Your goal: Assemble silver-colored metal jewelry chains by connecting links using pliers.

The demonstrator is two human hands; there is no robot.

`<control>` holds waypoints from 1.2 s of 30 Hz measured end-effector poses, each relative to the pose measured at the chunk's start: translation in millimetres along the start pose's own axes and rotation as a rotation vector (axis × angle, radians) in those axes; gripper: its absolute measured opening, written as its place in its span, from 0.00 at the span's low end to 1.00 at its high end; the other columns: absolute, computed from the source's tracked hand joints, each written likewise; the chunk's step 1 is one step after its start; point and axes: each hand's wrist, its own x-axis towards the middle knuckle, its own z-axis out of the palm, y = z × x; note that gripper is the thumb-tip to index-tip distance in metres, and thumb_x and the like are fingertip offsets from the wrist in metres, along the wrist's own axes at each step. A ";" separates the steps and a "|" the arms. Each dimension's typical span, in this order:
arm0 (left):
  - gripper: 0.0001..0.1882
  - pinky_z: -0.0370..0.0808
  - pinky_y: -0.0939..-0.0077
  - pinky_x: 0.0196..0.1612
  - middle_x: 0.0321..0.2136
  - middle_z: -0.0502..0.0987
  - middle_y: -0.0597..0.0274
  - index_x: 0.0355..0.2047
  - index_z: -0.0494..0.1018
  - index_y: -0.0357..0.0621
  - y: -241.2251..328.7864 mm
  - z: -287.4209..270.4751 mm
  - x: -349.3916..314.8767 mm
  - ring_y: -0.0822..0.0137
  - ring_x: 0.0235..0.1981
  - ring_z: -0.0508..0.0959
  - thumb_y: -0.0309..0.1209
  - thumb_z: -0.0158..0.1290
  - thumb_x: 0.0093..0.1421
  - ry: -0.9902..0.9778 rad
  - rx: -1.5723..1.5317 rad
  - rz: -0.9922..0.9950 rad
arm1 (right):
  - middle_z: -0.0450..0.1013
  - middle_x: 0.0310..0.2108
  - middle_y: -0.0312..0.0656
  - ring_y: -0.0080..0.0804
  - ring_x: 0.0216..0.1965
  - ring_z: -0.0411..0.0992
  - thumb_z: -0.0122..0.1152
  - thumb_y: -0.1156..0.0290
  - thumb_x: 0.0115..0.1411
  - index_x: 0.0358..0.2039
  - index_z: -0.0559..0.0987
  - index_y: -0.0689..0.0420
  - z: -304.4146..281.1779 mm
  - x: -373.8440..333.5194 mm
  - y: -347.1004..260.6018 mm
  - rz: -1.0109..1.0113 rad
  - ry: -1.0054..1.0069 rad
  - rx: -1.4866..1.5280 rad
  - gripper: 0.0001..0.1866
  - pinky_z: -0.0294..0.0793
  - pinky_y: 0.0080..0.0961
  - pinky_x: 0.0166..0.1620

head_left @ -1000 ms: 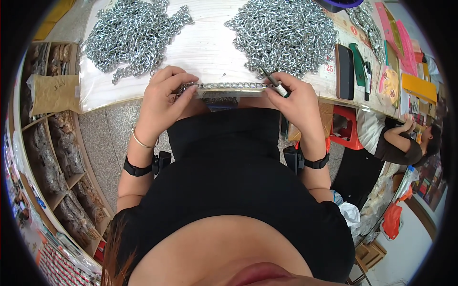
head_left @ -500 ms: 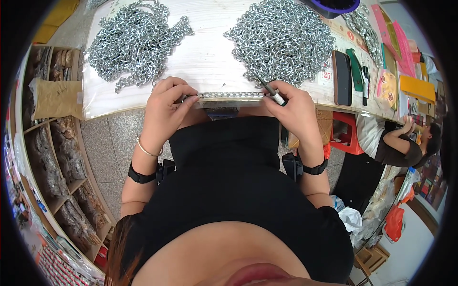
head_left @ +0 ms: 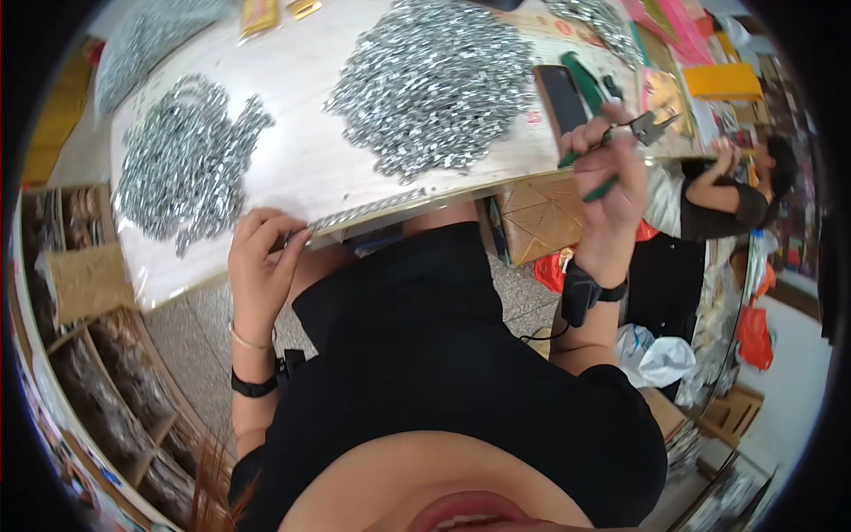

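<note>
**Now the pliers are lifted off the chain strip**

Since a moment ago, the right hand [head_left: 607, 168] has been raised to the right, its grip closed round green-handled pliers [head_left: 620, 146]. The flat chain strip [head_left: 368, 211] is left at the tabletop's [head_left: 301, 151] near edge, pinched at its left end by the left hand [head_left: 261, 262]. One joining pass seems finished. Yellow packets [head_left: 266, 13] lie far left; pink and yellow packages [head_left: 700, 53] far right.

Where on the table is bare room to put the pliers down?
Bare table lies between the left chain pile and the big middle pile, and along the near edge by the chain strip. It is crowded beyond the right hand holding the pliers.
</note>
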 end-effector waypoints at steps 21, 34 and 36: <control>0.06 0.76 0.75 0.35 0.35 0.76 0.59 0.35 0.80 0.38 1.3 0.1 1.2 0.65 0.34 0.77 0.21 0.64 0.57 -0.040 -0.005 -0.063 | 0.75 0.30 0.38 0.35 0.32 0.76 0.65 0.78 0.59 0.43 0.80 0.59 81.0 -26.4 17.1 0.103 -0.306 -0.861 0.11 0.74 0.31 0.34; 0.06 0.73 0.67 0.40 0.32 0.78 0.61 0.33 0.82 0.44 -3.6 -0.9 -2.4 0.58 0.35 0.76 0.25 0.66 0.54 0.024 0.043 0.059 | 0.79 0.36 0.48 0.49 0.38 0.79 0.67 0.77 0.51 0.45 0.83 0.58 115.5 -21.0 53.3 -0.049 -0.617 -1.259 0.18 0.78 0.35 0.41; 0.06 0.73 0.67 0.39 0.31 0.78 0.62 0.32 0.82 0.44 -3.2 -2.3 -1.8 0.58 0.35 0.76 0.26 0.66 0.54 0.025 0.047 0.078 | 0.80 0.35 0.48 0.49 0.37 0.79 0.67 0.76 0.52 0.44 0.83 0.60 111.1 -17.6 56.7 -0.025 -0.606 -1.217 0.17 0.78 0.35 0.41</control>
